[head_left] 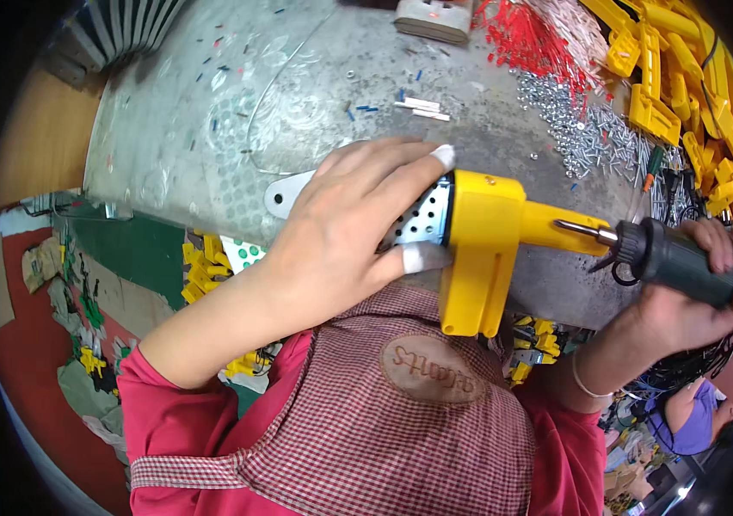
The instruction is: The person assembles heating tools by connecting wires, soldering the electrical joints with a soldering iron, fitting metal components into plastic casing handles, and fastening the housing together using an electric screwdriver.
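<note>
A yellow-handled heating tool (484,249), like a pipe welder, lies at the near edge of the bench. It has a perforated metal sleeve (422,219) and a flat grey plate with a hole (285,197) at its left end. My left hand (354,206) is wrapped over the sleeve, with white coverings on the thumb and a fingertip; the palm hides much of the metal. In my right hand (685,301) is a dark electric screwdriver (685,262), held level. Its bit points left and overlaps the yellow handle; whether it touches a screw cannot be seen.
Loose screws (594,133) are spread at the right of the metal bench (186,112), beside red and white sleeved wires (538,43). Yellow plastic housings (676,77) are heaped at the far right. A green-handled screwdriver (654,168) lies near them. Another person (693,417) sits at lower right.
</note>
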Available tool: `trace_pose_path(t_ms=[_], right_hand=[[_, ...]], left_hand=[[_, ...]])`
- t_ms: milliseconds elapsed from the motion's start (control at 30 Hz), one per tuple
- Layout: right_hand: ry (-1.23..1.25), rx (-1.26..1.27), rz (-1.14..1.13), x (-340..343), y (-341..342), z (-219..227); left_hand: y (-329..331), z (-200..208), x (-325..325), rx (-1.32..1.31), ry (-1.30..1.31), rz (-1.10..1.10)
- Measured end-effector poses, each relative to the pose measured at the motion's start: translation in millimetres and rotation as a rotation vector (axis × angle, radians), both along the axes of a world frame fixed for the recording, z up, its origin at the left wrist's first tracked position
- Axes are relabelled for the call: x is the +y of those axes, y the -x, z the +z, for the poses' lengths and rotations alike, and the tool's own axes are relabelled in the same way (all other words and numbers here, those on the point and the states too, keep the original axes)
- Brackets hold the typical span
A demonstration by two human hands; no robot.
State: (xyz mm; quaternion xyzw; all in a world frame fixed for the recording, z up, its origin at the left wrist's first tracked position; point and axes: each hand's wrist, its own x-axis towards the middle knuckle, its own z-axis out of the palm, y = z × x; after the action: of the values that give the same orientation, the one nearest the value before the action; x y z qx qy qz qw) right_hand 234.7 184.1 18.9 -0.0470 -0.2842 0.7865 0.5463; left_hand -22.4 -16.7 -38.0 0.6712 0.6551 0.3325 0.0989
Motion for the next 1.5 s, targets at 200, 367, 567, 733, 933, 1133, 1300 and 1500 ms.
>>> trace_pose_path(t_ms=[200,367,567,733,933,1133,1300,1500], right_hand=[[0.137,0.05,-0.12,-6.8,15.3,-37.1],[0.224,0.119,-0.088,-11.3,27.8,-42.5],[0.24,0.136,-0.035,-13.0,34.6,-38.9],[0.196,-0.011,-0.091,-11.0,25.9,-32.3],[0.143,0.067,-0.145,-36.0,-2.7,-38.0],[0.215,0.116,-0.143,-42.6,5.1,-50.3],[0.206,0.12,-0.146,-40.5,3.7,-50.5],[0.231,0.161,-0.159,-44.6,8.4,-49.3]], left_hand=[[-2.2,-2.0,-0.1,0.008,0.065,0.007],[-2.1,-4.1,-0.7,-0.029,0.044,0.005],[-0.8,-11.6,-0.7,-0.083,-0.002,0.002],[-2.4,-10.4,5.0,-0.074,-0.03,-0.002],[-2.4,-10.7,3.7,-0.047,-0.047,0.013],[-2.8,-8.6,3.0,-0.074,-0.014,0.012],[-2.2,-9.6,3.7,-0.046,-0.028,0.011],[-3.0,-10.0,1.7,-0.032,-0.01,0.013]])
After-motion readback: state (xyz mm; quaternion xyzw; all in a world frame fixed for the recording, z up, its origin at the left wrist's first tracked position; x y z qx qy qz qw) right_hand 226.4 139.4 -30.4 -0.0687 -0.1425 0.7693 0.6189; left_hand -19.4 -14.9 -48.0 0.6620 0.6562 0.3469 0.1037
